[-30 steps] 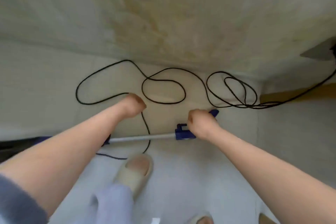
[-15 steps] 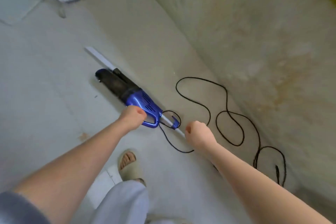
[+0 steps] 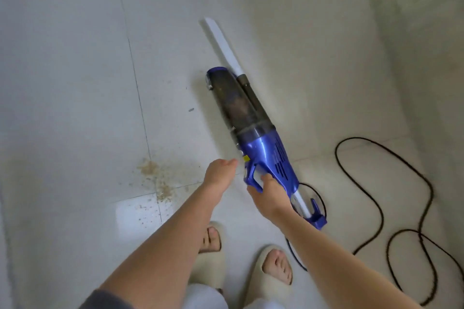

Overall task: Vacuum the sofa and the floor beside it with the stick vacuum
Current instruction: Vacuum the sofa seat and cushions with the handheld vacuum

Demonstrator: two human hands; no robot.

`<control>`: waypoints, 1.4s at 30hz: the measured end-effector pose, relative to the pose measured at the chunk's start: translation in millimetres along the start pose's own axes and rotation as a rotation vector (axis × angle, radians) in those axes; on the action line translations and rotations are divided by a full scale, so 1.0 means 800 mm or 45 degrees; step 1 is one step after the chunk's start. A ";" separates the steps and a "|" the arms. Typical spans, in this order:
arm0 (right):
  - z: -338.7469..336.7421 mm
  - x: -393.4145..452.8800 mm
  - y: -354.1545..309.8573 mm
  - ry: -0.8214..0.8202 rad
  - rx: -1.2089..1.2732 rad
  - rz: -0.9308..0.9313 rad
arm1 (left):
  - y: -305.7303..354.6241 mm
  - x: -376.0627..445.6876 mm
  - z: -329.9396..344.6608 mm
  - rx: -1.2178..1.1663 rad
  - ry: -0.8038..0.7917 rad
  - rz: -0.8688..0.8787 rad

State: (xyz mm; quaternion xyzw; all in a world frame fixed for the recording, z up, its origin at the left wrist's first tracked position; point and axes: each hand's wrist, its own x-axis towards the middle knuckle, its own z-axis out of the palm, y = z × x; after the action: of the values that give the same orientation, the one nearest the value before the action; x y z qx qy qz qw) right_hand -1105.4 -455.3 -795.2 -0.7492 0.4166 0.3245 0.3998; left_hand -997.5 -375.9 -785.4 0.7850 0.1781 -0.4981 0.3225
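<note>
Centre-right of frame: stick vacuum (image 3: pixel 253 130) lies on the floor (image 3: pixel 75 83), long axis running lower right to upper left, nozzle far end. Right hand (image 3: pixel 270 192) curls round its handle. Left hand (image 3: pixel 219 173) loose, holding nothing, just left. Crumb patch (image 3: pixel 157 178) lower left.

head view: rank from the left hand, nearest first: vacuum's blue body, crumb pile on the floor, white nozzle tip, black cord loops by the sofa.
From the left hand:
1. Blue body, just to its right, beside the fingers.
2. Crumb pile, on the floor to its left.
3. White nozzle tip, far ahead, up the frame.
4. Black cord loops, far right by the sofa.
3 and 4 are too close to call.
</note>
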 end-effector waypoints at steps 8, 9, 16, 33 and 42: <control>0.055 0.081 -0.002 0.055 0.236 0.094 | -0.043 0.070 0.010 -0.270 -0.074 -0.087; 0.052 0.078 0.000 0.051 0.261 0.092 | -0.041 0.068 0.008 -0.298 -0.086 -0.087; -0.048 -0.010 -0.018 -0.132 0.519 0.024 | -0.011 0.003 0.000 -0.580 -0.201 -0.134; -0.187 -0.259 -0.103 -0.133 0.421 0.080 | 0.101 -0.226 -0.054 -0.979 -0.019 -0.296; -0.168 -0.258 -0.120 0.172 0.379 0.085 | 0.122 -0.237 -0.055 -0.969 0.061 -0.348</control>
State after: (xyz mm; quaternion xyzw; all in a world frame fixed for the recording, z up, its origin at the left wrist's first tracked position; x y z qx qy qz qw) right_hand -1091.7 -464.6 -531.6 -0.6876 0.5106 0.2213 0.4664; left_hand -993.4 -409.0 -570.7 0.5899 0.4599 -0.4163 0.5168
